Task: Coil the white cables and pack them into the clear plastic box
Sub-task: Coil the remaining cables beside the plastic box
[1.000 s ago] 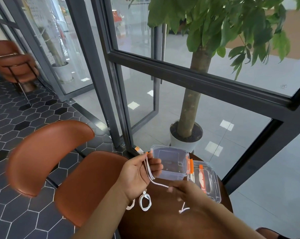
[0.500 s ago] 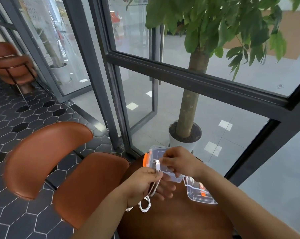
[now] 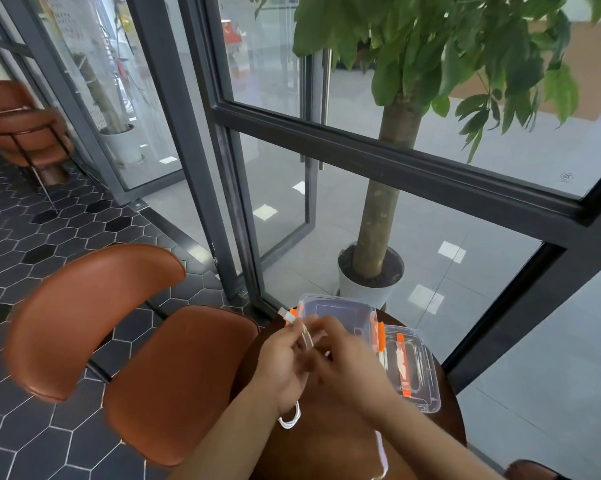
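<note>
One white cable [image 3: 306,336] sits pinched in the left hand [image 3: 281,358] just beside the open clear plastic box [image 3: 340,306], probably for a short drop; the right hand [image 3: 347,362] is too blurred to tell its hold.

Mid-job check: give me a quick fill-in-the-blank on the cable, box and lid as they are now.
The left hand and right hand hold the white cable over the round ____. The clear plastic box has ____ latches. Its lid lies on the box's ____ side.
Missing: table; orange; right.
</note>
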`<state>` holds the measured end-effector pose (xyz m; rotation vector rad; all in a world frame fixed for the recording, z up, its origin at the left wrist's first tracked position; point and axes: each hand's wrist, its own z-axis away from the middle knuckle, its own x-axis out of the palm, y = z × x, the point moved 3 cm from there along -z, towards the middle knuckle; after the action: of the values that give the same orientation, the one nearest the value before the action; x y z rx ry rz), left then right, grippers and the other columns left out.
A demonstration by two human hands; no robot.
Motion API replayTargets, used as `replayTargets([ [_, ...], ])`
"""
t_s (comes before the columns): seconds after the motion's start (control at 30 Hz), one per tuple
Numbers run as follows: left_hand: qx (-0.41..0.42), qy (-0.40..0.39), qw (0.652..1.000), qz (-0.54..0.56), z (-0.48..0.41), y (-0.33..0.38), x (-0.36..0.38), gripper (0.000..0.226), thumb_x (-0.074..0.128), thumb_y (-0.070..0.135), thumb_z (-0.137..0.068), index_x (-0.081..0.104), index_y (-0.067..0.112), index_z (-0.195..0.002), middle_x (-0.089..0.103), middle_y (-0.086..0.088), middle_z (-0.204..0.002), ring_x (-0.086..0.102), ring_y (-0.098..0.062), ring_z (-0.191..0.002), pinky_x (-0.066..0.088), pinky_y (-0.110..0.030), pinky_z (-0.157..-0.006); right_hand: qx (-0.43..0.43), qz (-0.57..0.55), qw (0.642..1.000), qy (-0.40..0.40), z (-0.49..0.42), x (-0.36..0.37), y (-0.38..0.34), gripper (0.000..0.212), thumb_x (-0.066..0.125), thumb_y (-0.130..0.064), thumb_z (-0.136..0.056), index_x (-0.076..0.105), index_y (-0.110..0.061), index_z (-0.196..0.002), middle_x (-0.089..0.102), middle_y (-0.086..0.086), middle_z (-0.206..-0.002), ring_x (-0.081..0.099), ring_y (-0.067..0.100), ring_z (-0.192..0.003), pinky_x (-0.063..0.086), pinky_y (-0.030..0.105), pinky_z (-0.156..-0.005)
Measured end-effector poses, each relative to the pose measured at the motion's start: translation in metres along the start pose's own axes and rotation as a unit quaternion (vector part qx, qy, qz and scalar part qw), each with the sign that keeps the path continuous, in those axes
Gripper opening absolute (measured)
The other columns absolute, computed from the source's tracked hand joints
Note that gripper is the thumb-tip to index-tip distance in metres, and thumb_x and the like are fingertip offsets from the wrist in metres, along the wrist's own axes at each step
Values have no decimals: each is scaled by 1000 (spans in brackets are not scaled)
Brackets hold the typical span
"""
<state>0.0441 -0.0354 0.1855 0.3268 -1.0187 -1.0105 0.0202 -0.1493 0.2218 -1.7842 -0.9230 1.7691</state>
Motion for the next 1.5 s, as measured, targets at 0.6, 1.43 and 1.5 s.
replayTargets([
  [0.6, -3, -88, 989, 120, 2, 26, -2, 47, 41, 31, -102, 74, -2, -93, 75, -21, -91, 76, -28, -75, 64, -35, -67, 63, -185, 967, -164, 21, 32, 77, 19, 59, -29, -100, 73, -18, -103, 70, 17, -83, 64, 11, -67, 54, 28, -70],
  [1.43, 23, -78, 987, -141, 6, 12, 2, 47, 33, 30, -109, 70, 1, -110, 76, -16, -99, 74, -28, -83, 58, -34, -67, 36, -57, 997, -48, -25, -25, 2, 13, 57, -30, -99, 68, -26, -104, 69, -9, -68, 63, 2, -53, 55, 29, -58],
  [1.5, 19, -68, 997, -20, 1, 12, -1, 46, 39, 31, -104, 63, -7, -115, 74, -21, -105, 72, -27, -84, 60, -37, -74, 50, -110, 992, -36, -15, -15, 3, 9, 56, -27, -99, 63, -28, -104, 69, -7, -68, 63, 2, -52, 54, 30, -56],
])
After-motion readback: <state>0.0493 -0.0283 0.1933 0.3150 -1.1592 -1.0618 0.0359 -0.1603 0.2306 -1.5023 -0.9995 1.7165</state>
